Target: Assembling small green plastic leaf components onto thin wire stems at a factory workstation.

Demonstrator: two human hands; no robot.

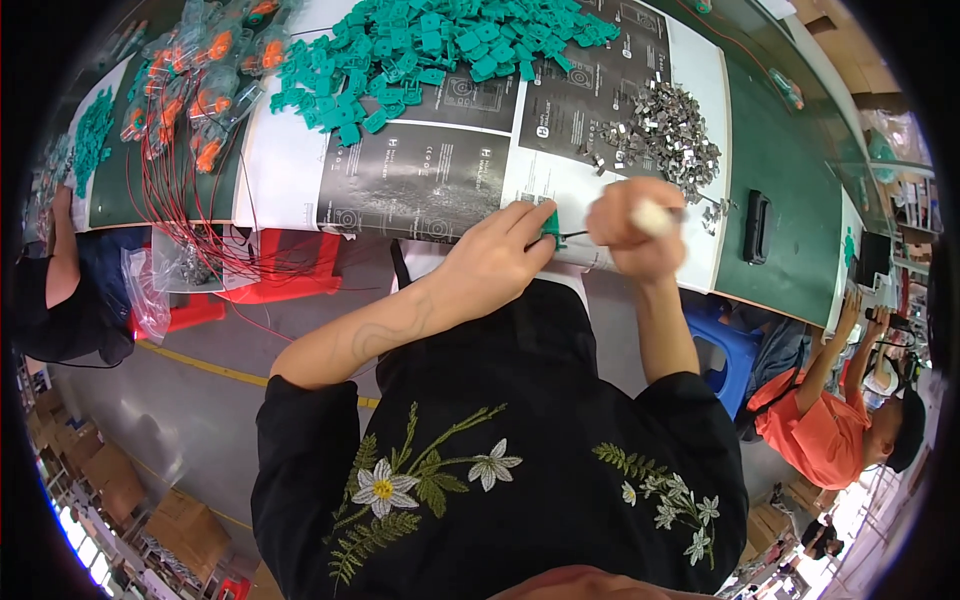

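Note:
My left hand [497, 252] is closed, its fingertips pinching a small green plastic part [551, 224] against the table's near edge. Most of that part is hidden by the fingers. My right hand [637, 228] makes a fist, somewhat blurred, around a hand tool with a pale handle end [655, 217]. From the fist a thin dark shaft [577, 234] points left and reaches the green part; its tip cannot be made out. Behind my hands lies a large heap of similar green plastic parts [440, 50]. Small metal pieces [665, 135] are piled beyond my right hand.
Clear-and-orange parts with red wires [205, 110] lie at the left, their wires hanging over the edge. Dark printed sheets [410, 175] cover the table. A black handle-shaped object [757, 227] rests right. A blue stool [725, 350] stands below. Other people sit at both sides.

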